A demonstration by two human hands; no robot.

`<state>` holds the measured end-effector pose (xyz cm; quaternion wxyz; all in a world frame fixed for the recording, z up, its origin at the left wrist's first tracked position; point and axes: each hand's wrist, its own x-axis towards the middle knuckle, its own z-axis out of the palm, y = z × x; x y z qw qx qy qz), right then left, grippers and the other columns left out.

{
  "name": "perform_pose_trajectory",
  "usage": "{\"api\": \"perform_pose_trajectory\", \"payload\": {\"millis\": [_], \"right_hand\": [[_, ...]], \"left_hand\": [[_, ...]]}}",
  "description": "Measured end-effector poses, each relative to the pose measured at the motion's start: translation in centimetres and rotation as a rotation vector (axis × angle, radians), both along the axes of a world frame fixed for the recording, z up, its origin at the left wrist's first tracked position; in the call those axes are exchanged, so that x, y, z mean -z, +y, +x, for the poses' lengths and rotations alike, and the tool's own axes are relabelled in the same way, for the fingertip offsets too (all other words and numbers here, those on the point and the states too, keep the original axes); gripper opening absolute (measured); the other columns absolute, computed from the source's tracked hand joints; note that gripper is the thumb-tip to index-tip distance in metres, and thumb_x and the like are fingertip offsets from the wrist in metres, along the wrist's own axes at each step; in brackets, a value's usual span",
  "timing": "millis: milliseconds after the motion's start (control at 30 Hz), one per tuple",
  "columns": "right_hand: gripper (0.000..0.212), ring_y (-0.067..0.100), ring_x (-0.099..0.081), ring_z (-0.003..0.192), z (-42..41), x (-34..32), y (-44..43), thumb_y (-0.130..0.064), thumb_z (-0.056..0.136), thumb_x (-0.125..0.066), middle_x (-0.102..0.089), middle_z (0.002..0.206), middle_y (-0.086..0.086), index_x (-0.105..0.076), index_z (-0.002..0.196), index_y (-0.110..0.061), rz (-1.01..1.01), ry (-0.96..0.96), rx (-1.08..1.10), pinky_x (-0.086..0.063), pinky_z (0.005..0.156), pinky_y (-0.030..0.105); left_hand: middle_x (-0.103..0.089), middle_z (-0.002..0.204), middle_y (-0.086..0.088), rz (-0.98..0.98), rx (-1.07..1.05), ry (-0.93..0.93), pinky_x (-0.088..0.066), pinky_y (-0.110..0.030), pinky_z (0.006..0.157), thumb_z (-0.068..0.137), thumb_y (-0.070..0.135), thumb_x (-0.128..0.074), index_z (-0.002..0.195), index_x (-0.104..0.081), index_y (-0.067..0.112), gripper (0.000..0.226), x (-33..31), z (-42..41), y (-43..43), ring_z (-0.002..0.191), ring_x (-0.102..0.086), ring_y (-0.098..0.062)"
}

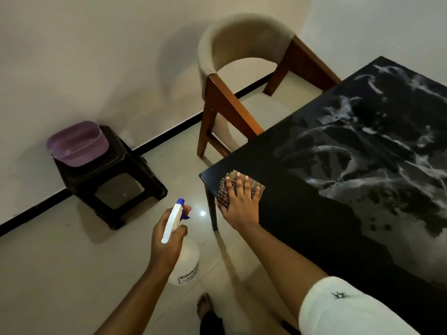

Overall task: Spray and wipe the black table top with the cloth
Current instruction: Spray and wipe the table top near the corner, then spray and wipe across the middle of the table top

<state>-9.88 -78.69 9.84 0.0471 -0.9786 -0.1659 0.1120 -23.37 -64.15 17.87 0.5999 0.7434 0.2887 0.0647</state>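
Pressing cloth (235,188) under flat right hand (239,204)

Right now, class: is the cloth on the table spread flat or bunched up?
Spread flat. The cloth lies on the table corner under the right hand, open fingers pressing it down.

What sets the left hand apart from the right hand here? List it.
The left hand grips the spray bottle in the air over the floor; the right hand lies flat on the checked cloth at the black table top's corner. Left fingers curl; right fingers spread. Both are bare.
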Motion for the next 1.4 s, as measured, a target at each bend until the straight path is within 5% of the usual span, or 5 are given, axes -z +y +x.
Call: {"api": "perform_pose_trajectory", "payload": {"millis": [200, 433, 733, 900, 1400], "right_hand": [[0.072, 0.036, 0.011, 0.146, 4.8, 0.2, 5.9, -0.058, 0.096, -0.031, 0.003, 0.161, 0.010, -0.003, 0.154, -0.025, 0.015, -0.024, -0.044, 0.008, 0.113, 0.059], [0.055, 0.034, -0.009, 0.147, 8.0, -1.1, 11.1, -0.045, 0.099, -0.037, -0.022, 0.158, 0.010, -0.032, 0.147, -0.019, 0.020, 0.087, -0.234, -0.001, 0.113, 0.064], [0.044, 0.028, -0.056, 0.118, 1.8, -7.1, 2.4, -0.050, 0.097, -0.042, -0.057, 0.132, 0.016, -0.053, 0.127, -0.018, 1.517, 0.979, 0.571, -0.044, 0.102, 0.044], [0.072, 0.038, -0.056, 0.118, 0.4, -7.5, -11.4, -0.074, 0.085, -0.039, -0.063, 0.125, 0.018, -0.061, 0.126, -0.020, 1.912, 0.883, 0.930, -0.039, 0.104, 0.058], [0.081, 0.034, -0.044, 0.129, 4.9, -9.9, -33.8, -0.074, 0.085, -0.028, -0.047, 0.143, 0.011, -0.041, 0.144, -0.021, 1.848, 0.728, 0.882, -0.025, 0.110, 0.061]], "left_hand": [[-0.065, 0.100, 0.014, 0.009, -0.023, 0.015, -0.044, -0.024, 0.076, 0.083, -0.010, -0.056, 0.109, -0.060, 0.024, 0.043, 0.9, 2.0, 3.7, 0.090, -0.058, 0.012], [-0.065, 0.101, 0.013, 0.000, -0.035, 0.033, -0.046, -0.041, 0.085, 0.082, -0.003, -0.058, 0.107, -0.059, 0.036, 0.046, 1.8, 1.6, 5.5, 0.097, -0.059, -0.009], [-0.071, 0.106, -0.004, -0.240, 0.129, -0.012, -0.054, -0.040, 0.077, 0.064, 0.007, -0.052, 0.101, -0.069, 0.025, 0.044, -3.2, 2.2, 1.4, 0.105, -0.064, -0.020], [-0.072, 0.105, -0.007, -0.243, 0.277, 0.113, -0.050, -0.042, 0.068, 0.051, 0.007, -0.058, 0.108, -0.068, 0.017, 0.059, -5.0, 5.6, -6.3, 0.104, -0.064, -0.023], [-0.065, 0.074, -0.011, 0.093, 0.100, 0.241, -0.047, -0.027, 0.055, 0.077, 0.004, -0.053, 0.086, -0.066, 0.004, 0.015, -6.0, 13.4, -21.5, 0.065, -0.059, -0.022]]}}
